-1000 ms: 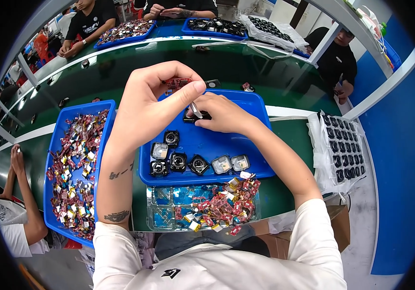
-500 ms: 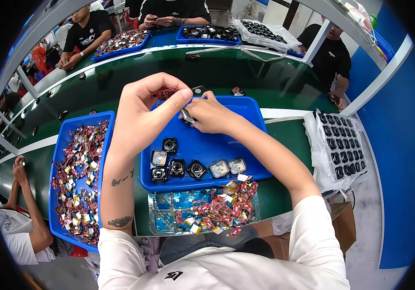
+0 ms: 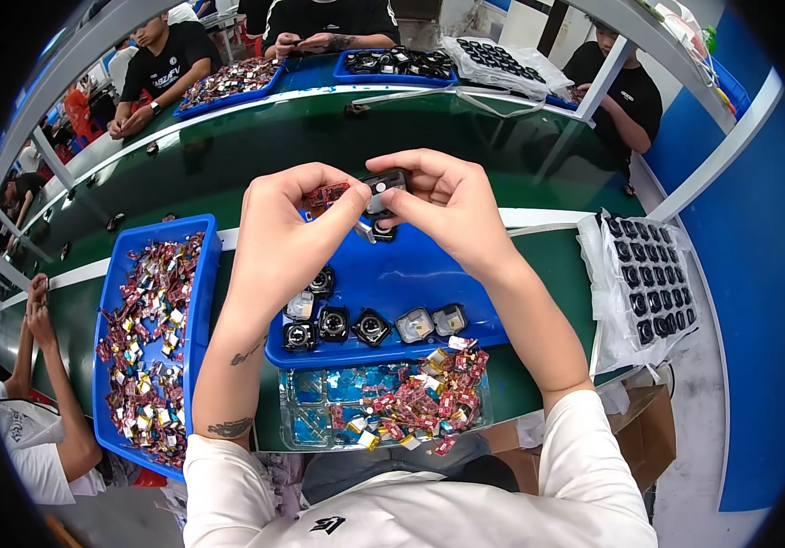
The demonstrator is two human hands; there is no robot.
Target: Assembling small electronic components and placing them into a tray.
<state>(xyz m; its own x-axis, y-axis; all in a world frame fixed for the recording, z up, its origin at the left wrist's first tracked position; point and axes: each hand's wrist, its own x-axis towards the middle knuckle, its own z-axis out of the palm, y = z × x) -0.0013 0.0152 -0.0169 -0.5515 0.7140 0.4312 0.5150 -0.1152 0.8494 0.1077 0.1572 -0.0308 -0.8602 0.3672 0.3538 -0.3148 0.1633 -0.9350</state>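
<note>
A small black part (image 3: 383,183) is held up in the air, above the far end of the blue tray (image 3: 411,274) in the middle. The right hand (image 3: 443,210) pinches it between thumb and fingers, closed tightly on it. The left hand (image 3: 287,233) meets it from the other side; its fingers are curled close together, and the thumb and first finger press on a small red piece (image 3: 327,194) that touches the black part.

Under the hands, on the near side of the blue tray, there is a row of small round and square parts (image 3: 370,326), some black and some silver. In front of this tray stands a clear plastic tray (image 3: 319,416) with many red and gold pieces inside. On the left side is a long blue bin (image 3: 199,301), also full of such pieces. On the right lies a white tray of black parts (image 3: 648,283). Behind the hands runs a green belt (image 3: 255,146), and other people (image 3: 159,68) sit at the far side of it with their own blue trays.
</note>
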